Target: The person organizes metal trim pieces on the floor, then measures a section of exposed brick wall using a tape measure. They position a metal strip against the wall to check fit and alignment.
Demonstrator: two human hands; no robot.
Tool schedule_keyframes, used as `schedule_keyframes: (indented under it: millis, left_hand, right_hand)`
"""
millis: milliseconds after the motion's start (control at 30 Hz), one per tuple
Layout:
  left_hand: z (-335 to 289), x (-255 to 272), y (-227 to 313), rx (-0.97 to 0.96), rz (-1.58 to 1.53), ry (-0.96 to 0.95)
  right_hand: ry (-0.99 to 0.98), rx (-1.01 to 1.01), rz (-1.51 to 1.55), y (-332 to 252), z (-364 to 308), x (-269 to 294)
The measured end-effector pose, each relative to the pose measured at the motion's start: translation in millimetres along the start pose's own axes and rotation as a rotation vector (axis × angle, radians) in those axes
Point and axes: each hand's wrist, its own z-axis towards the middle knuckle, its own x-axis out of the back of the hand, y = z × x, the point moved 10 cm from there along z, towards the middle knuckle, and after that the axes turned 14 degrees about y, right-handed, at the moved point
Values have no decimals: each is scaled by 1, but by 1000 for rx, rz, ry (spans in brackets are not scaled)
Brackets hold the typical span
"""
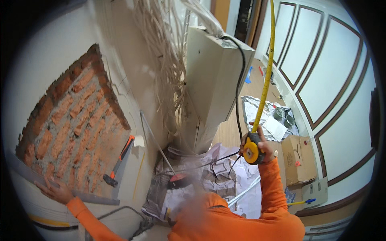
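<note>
My right hand (263,146) is closed round a yellow and black tape measure (252,149). From its case a long stretch of yellow blade (267,80) runs up out of the top of the picture. At the lower left, my left hand (56,192) lies with fingers stretched out over a grey strip (90,197) along the bottom of an exposed brick patch (76,132). A hammer (120,160) with an orange and black handle rests slantwise beside the bricks, its head near the strip. Both forearms are in orange sleeves.
A bundle of loose pale cables (165,52) hangs beside a white cabinet (215,76), with a black cable (240,84) down its side. Crumpled sheeting (241,188) covers the floor below. A cardboard box (297,160) stands by the panelled wall (337,68). A thin rod (157,140) leans near the cables.
</note>
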Motion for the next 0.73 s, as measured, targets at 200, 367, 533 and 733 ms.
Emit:
schedule_keyframes:
  millis: [200,367,533,733]
  left_hand:
    - [-2,-9,23,11,-57,2]
    - [-6,-11,7,78,-14,-17]
    - [1,-14,24,59,-10,-60]
    - [-24,-26,22,17,-26,-48]
  right_hand:
    - [-10,-304,-325,97,5,30]
    - [-156,-615,-687,253,-22,117]
    - [-97,-814,-913,358,-81,229]
    - [-189,-917,-1466,442,-124,314]
